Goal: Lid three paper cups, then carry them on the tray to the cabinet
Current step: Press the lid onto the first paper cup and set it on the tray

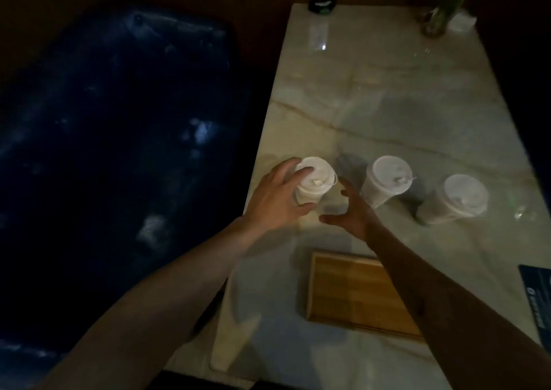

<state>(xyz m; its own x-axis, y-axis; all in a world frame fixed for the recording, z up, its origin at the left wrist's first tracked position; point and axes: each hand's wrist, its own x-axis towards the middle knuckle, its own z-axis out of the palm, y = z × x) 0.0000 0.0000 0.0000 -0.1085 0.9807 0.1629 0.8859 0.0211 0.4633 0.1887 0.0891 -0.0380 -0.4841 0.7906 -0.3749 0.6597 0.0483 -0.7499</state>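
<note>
A: Positions? Dim light.

B: Three lidded cups in a row on the marble table (387, 97). Left cup (316, 180) sits near the table's left edge; left hand (275, 200) wraps it, fingers curled over the lid rim. Right hand (353, 210) hovers just beside, fingers spread, holding nothing. Middle cup (387, 180) and right cup (459, 200) stand apart.

A: Room?

B: Wooden tray (351, 288) lies near, bare marble beyond the cups.

A: Obscured?

B: Right forearm covers the tray's right side. Vase (438, 19) at the far corner is blurred.
</note>
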